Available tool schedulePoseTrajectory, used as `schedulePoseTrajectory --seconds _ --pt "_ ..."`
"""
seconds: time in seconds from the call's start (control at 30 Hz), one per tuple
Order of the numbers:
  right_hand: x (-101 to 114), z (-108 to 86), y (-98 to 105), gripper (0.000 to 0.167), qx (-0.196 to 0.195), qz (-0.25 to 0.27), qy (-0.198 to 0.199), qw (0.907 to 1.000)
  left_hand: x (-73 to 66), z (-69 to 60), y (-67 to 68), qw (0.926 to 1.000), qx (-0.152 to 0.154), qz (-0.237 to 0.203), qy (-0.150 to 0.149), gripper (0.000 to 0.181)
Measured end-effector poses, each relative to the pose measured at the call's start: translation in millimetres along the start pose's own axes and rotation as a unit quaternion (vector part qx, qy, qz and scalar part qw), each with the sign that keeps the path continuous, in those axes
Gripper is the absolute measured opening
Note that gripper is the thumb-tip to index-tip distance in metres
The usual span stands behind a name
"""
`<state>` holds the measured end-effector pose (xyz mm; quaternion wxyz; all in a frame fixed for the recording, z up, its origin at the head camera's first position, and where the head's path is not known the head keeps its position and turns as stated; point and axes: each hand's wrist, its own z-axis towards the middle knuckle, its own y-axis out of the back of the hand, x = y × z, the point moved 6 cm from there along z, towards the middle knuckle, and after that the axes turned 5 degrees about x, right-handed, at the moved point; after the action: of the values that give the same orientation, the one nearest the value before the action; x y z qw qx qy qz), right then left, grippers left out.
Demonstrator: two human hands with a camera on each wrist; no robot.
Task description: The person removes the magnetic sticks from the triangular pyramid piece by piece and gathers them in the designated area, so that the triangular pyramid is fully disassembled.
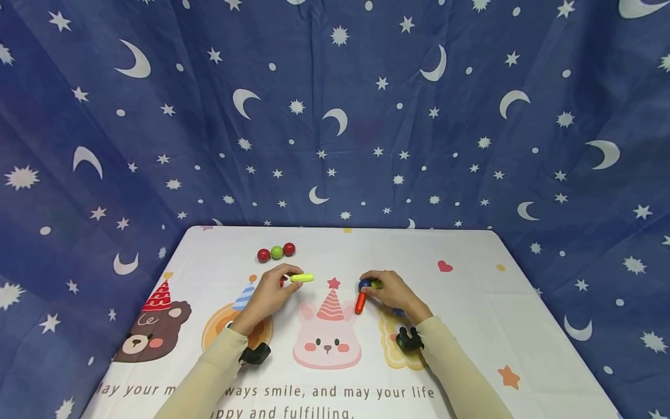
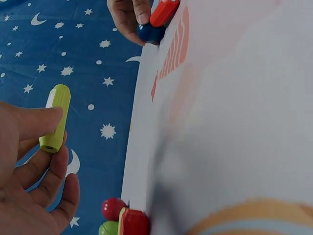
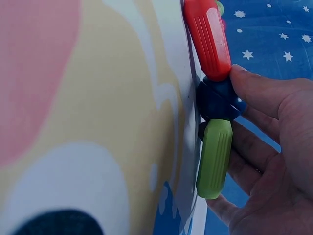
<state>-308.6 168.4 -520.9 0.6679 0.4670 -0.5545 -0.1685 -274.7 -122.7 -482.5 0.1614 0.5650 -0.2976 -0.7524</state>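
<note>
My left hand (image 1: 269, 294) pinches a yellow-green ribbed stick (image 2: 57, 115) between thumb and fingers, held above the table. My right hand (image 1: 392, 289) grips a dark blue ball (image 3: 219, 99) at the table surface. Joined to that ball are a red ribbed stick (image 3: 209, 41) and a green ribbed stick (image 3: 214, 159), set at an angle to each other. In the head view the red stick (image 1: 360, 303) points toward the front, while the fingers partly cover the green one (image 1: 377, 284). Beside the left fingers lies a red piece with a yellow edge (image 2: 135, 223), mostly hidden in the head view.
Behind the left hand, a red ball (image 1: 264, 255), a green ball (image 1: 277, 252) and another red ball (image 1: 289, 249) stand in a row. A white cloth printed with cartoon animals covers the table (image 1: 460, 256). Blue star-patterned curtain (image 1: 366, 116) hangs behind and at both sides.
</note>
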Motion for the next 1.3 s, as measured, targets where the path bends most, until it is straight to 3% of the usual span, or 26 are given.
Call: schedulePoseTrajectory --seconds 0.2,0.6,0.87,1.3 --pt "-0.8 0.1 -2.3 0.03 0.003 -0.003 -0.007 1.0 10.1 -9.5 10.1 0.9996 0.003 0.014 0.025 0.023" --pt "-1.4 0.9 -1.3 0.03 0.0 -0.005 -0.008 1.0 26.9 -20.9 30.6 0.9994 -0.019 0.026 0.006 0.022" --pt "-0.6 0.6 -1.9 0.029 -0.002 0.002 -0.013 0.9999 37.7 -28.7 35.5 0.9995 -0.02 0.023 0.011 0.025" --pt "0.3 -0.2 -2.0 0.03 0.002 0.005 -0.017 0.9998 52.9 -35.5 40.5 0.9971 -0.007 0.057 0.051 0.025"
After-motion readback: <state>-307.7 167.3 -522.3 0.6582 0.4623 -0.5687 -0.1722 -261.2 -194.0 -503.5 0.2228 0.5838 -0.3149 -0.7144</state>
